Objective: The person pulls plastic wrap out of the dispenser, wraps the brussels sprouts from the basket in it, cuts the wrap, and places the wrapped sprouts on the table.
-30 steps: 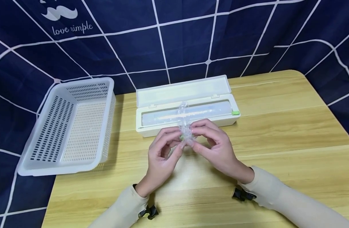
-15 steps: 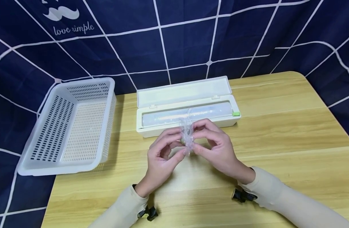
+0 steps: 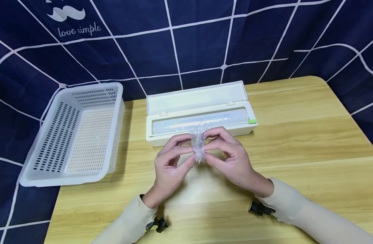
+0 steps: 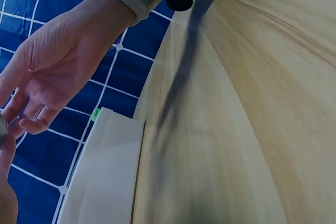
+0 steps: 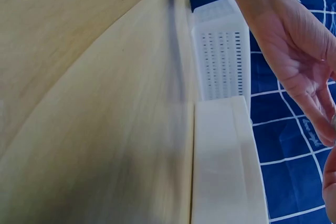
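Note:
Clear plastic wrap point(image 3: 199, 147), crumpled around a small item with a hint of green, is between both hands above the table. My left hand point(image 3: 171, 164) pinches it from the left with thumb and fingertips. From the right, my right hand point(image 3: 232, 159) pinches the same bundle. What lies inside cannot be made out through the film. Just behind the hands sits a long white box point(image 3: 166, 138) with its lid point(image 3: 195, 98) raised, holding a roll of cling film point(image 3: 201, 121). The wrist views catch the bundle only at their edges.
A white perforated plastic basket point(image 3: 119, 101) stands at the left of the wooden table point(image 3: 302, 135). A green slider point(image 3: 252, 121) sits at the box's right end. Dark blue checked cloth point(image 3: 201, 44) hangs behind the table.
The wrap's loose upper end, which stood up in front of the roll, is now drawn down and gathered into the bundle. Both hands stay in nearly the same place, fingers shifting slightly.

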### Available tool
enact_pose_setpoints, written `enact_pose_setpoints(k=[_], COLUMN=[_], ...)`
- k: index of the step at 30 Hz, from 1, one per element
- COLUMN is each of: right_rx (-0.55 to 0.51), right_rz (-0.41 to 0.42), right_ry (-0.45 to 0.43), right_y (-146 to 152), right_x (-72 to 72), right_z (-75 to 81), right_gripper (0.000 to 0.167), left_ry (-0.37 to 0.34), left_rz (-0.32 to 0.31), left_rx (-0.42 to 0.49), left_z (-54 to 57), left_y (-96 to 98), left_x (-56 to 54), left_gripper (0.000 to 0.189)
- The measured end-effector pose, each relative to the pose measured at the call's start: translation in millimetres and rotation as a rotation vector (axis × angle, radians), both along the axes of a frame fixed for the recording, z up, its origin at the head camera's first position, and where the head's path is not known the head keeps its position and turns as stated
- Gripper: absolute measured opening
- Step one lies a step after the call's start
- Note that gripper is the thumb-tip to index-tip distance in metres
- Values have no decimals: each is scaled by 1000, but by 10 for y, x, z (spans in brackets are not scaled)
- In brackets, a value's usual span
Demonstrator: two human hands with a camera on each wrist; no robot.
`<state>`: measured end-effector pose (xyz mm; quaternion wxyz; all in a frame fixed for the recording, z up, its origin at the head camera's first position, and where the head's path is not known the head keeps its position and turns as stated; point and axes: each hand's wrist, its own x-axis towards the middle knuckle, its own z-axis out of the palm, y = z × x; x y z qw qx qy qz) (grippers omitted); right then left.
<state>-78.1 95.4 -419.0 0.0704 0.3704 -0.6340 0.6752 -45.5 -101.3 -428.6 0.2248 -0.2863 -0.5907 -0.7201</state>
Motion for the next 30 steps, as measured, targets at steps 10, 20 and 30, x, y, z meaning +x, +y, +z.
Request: enact_pose_setpoints(k=[10, 20, 30], right_rx=[-12, -17, -57], right_rz=[41, -12, -37], right_ry=[19, 18, 12], right_y=[4, -6, -24], right_x=[-11, -12, -2], right_z=[21, 42, 56], right_gripper=[31, 25, 7], left_ry=[-12, -23, -46], left_rz=[14, 3, 23], left_rx=[4, -36, -86], left_z=[28, 82, 88], left_y=[-8, 17, 23], left_x=[4, 30, 39], left_gripper=[19, 32, 54])
